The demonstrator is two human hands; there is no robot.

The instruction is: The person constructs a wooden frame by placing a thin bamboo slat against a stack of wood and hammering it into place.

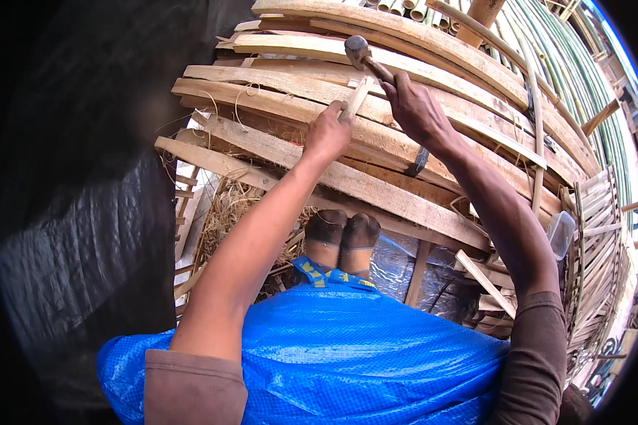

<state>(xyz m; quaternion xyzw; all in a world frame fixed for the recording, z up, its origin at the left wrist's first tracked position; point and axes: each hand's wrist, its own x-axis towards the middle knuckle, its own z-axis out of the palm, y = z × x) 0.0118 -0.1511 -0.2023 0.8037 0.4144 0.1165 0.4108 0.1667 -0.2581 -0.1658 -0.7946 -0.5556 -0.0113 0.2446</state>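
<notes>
Blue sheet (347, 340) nearest, across the lap; beyond, the left hand (327, 136), grip closed round a pale wooden piece (357, 98) over the planks (262, 103); the right hand (418, 112), grip wrapped tight on a hammer (364, 57)!

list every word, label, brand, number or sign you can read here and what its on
None can be read.
Blue strap by the blue sheet: yellow marks, too small and blurred to tell whether they are letters.
Hammer in the right hand: no lettering visible.
Pale strip in the left hand: no lettering visible.
</notes>
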